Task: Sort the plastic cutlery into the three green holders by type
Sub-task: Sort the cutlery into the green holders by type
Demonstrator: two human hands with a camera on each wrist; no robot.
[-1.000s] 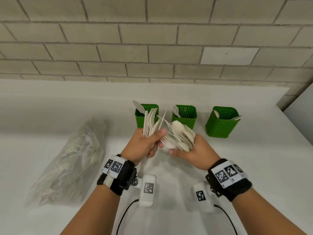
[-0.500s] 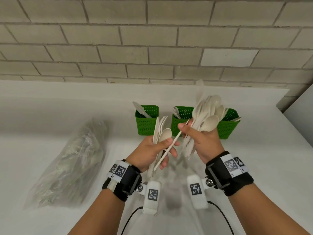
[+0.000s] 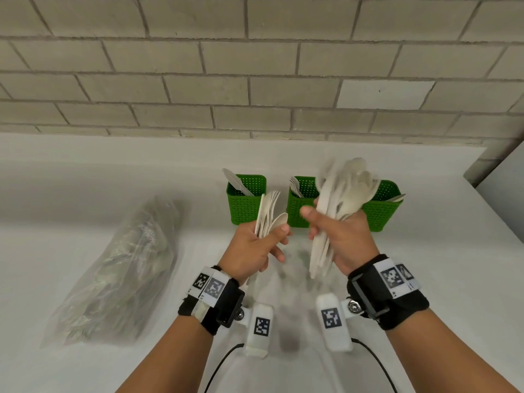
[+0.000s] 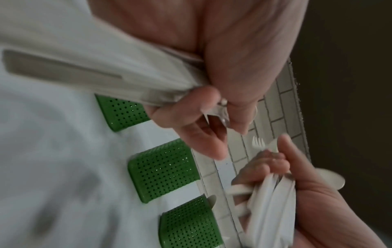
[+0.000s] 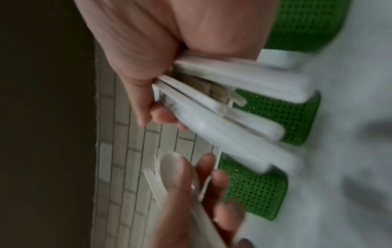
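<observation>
My left hand (image 3: 276, 241) grips a small upright bundle of white cutlery (image 3: 268, 212), thumb pressed on a spoon at its front. My right hand (image 3: 317, 225) grips a larger, blurred bundle of mostly spoons (image 3: 347, 188) held up before the right two holders. Three green holders stand in a row behind: the left holder (image 3: 246, 207) with a knife (image 3: 235, 181), the middle holder (image 3: 296, 211) with forks (image 3: 296, 185), and the right holder (image 3: 382, 212) with a spoon (image 3: 398, 197). The left wrist view shows the handles (image 4: 106, 72) in my fingers (image 4: 191, 120).
A clear plastic bag (image 3: 119, 268) with more cutlery lies on the white counter (image 3: 85, 180) at the left. A brick wall (image 3: 255, 80) runs behind the holders. The counter ends at the right near a grey panel (image 3: 502, 177).
The hands have drawn apart. My right hand has lifted its bundle upright in front of the holders. The single piece that bridged both hands half a second ago no longer does.
</observation>
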